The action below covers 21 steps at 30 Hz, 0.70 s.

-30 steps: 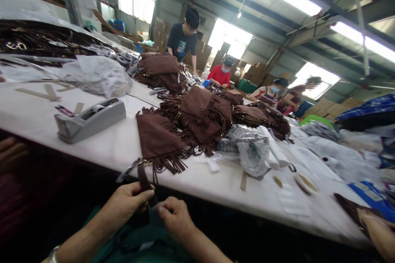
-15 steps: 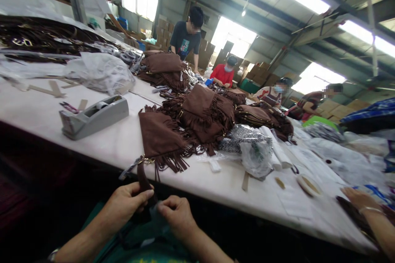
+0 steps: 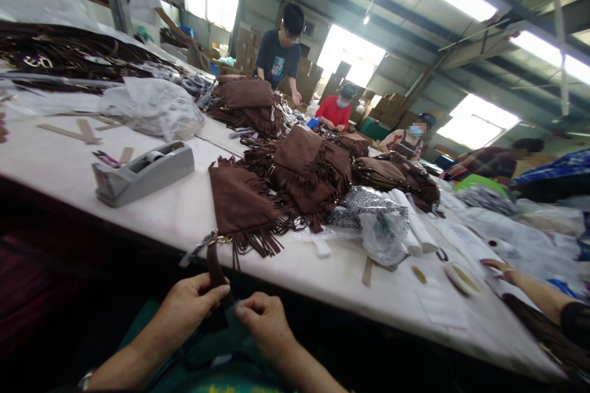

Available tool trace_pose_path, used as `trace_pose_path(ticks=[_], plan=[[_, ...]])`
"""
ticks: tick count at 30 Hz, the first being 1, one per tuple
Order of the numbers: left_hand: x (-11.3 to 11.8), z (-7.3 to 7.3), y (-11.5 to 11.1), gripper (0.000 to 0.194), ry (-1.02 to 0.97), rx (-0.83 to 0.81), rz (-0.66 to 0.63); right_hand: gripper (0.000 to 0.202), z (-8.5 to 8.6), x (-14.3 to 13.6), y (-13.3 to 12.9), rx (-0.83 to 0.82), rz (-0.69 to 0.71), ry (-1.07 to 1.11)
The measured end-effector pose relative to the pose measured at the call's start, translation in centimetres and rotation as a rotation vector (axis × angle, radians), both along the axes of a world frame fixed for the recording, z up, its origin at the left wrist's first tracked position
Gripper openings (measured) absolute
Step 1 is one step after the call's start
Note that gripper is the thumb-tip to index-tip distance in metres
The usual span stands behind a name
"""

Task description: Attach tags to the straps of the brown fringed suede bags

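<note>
Just off the table's front edge, my left hand [image 3: 196, 304] is closed on a dark brown strap [image 3: 216, 267], thumb on top. The strap runs up to a gold clasp on a brown fringed bag [image 3: 239, 199] lying flat on the table. Close by on the right, my right hand [image 3: 267, 319] pinches a thin, translucent film [image 3: 236, 306] beside the strap; its exact kind is blurred. The strap's lower part hangs dark below my fingers. A grey wrapped piece [image 3: 196, 252] sticks out by the clasp.
A grey tape dispenser [image 3: 142, 175] stands on the white table [image 3: 161, 227] to the left. More brown fringed bags [image 3: 299, 159] are piled behind, with clear plastic [image 3: 385, 236] at their right. Another person's hand [image 3: 502, 271] reaches in from the right; co-workers stand across the table.
My hands stay nearly in place, and less film shows between them. The other person's hand at right has moved left and up over the table. A co-worker far right leans lower.
</note>
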<state>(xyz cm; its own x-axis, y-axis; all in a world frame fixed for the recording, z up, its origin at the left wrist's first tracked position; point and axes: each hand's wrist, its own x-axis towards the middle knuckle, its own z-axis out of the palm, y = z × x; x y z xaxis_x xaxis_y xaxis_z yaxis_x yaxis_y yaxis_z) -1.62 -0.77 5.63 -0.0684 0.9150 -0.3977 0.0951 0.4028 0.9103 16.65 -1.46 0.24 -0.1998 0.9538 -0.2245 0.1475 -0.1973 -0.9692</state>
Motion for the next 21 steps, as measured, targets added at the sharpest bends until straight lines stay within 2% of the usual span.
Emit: trace_pose_path(ticks=[6,11,15,21], plan=[[-0.2,-0.6,-0.1,0.048,0.032,0.004,-0.015,0.014,0.1,0.0,-0.2,0.021,-0.004,-0.012],[-0.2,-1.4,-0.4,0.039,0.008,0.045,-0.066,0.012,0.0,-0.1,-0.2,0.012,0.004,-0.025],[0.1,-1.5,-0.4,0.032,-0.027,0.041,-0.081,0.014,0.2,-0.1,-0.1,0.016,-0.003,-0.013],[0.3,-1.7,-0.2,0.034,-0.05,0.023,-0.11,0.019,1.1,-0.3,-0.2,-0.019,0.003,0.046]])
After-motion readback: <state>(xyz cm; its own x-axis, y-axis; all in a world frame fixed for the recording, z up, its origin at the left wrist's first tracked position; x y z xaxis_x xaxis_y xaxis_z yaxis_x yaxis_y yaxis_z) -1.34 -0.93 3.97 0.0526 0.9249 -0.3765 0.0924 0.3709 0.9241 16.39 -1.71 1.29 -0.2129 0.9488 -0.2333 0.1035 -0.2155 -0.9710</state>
